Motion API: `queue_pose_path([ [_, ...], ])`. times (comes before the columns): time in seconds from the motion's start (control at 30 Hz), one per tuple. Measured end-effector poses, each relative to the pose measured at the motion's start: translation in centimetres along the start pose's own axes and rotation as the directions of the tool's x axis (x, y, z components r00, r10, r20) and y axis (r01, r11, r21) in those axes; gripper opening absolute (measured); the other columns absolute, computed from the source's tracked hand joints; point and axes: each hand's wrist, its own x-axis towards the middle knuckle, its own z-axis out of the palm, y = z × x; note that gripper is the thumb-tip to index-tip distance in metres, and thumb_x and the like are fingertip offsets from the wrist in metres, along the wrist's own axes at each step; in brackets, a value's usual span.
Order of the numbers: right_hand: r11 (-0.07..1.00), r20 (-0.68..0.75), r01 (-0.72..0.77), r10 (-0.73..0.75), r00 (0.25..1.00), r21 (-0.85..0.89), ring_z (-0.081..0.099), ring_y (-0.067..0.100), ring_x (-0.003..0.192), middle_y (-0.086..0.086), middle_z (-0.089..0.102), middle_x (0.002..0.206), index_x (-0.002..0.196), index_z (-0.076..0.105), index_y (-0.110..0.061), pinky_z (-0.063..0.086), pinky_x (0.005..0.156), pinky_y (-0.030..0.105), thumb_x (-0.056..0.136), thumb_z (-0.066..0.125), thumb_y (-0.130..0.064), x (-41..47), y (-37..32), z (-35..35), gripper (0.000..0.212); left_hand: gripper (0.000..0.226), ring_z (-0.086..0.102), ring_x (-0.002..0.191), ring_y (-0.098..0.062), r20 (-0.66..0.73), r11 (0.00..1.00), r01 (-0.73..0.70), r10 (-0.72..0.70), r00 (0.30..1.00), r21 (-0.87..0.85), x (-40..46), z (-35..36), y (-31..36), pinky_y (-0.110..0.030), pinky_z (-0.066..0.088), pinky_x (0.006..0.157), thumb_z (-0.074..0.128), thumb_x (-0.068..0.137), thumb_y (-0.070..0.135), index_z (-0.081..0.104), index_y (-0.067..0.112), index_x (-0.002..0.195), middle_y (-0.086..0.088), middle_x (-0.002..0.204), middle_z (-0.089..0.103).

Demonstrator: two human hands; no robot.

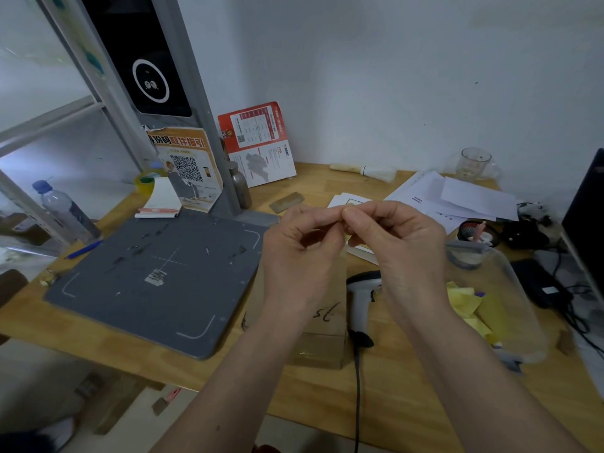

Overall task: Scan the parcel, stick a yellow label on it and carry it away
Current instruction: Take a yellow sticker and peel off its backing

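Above brown cardboard parcel [322,322] | hands [346,237] pinch together | wooden desk [408,387]

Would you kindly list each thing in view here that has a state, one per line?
Parcel: closed, lying on the desk under the hands.
Handheld scanner: lying on the desk beside the parcel, unheld.
Left hand: fingers pinched together against the right hand's; what they hold is too small to tell.
Right hand: same pinch.
Water bottle: capped, upright.
Glass mug: upright.
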Motion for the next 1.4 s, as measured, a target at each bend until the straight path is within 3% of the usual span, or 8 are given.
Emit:
queue_pose_path([
  [0.43,1.000,0.034,-0.015,0.015,0.999,0.021,0.061,0.012,0.060,0.002,0.068,0.063,0.075,0.072,-0.011,0.054,0.063,0.022,0.077,0.070,0.002,0.42,0.45,-0.14,0.013,0.024,0.069,0.087,-0.006,0.047,0.988,0.115,-0.110,0.993,-0.100,0.12,-0.19,0.16,-0.013,0.051,0.074,0.072,0.081,0.007,0.076,0.030,0.085,-0.001,0.093,0.074],
  [0.6,1.000,0.023,-0.003,0.003,1.000,0.017,0.061,0.018,0.064,0.008,0.068,0.069,0.076,0.070,-0.008,0.055,0.065,0.024,0.072,0.074,-0.003,0.37,0.36,-0.10,0.008,0.026,0.068,0.081,-0.001,0.057,0.987,0.119,-0.113,0.992,-0.110,0.14,-0.03,0.37,-0.009,0.050,0.069,0.070,0.082,0.004,0.076,0.030,0.084,0.001,0.089,0.073],
  [1.1,1.000,0.023,0.004,-0.004,1.000,-0.011,0.062,0.015,0.063,0.004,0.069,0.066,0.075,0.071,-0.009,0.055,0.064,0.023,0.076,0.072,-0.001,0.32,0.18,0.06,0.008,0.027,0.067,0.081,-0.001,0.055,0.991,0.102,-0.097,0.994,-0.090,0.21,-0.24,0.37,-0.010,0.050,0.070,0.071,0.081,0.006,0.076,0.033,0.080,0.001,0.088,0.073],
  [1.4,1.000,0.033,0.003,-0.002,0.999,-0.008,0.061,0.016,0.063,0.010,0.066,0.068,0.077,0.068,-0.009,0.053,0.064,0.026,0.077,0.068,0.005,0.23,0.15,0.49,0.014,0.021,0.069,0.084,-0.003,0.047,0.973,0.159,-0.153,0.987,-0.168,0.29,-0.61,0.13,-0.010,0.051,0.071,0.072,0.080,0.004,0.076,0.023,0.086,0.000,0.092,0.075],
])
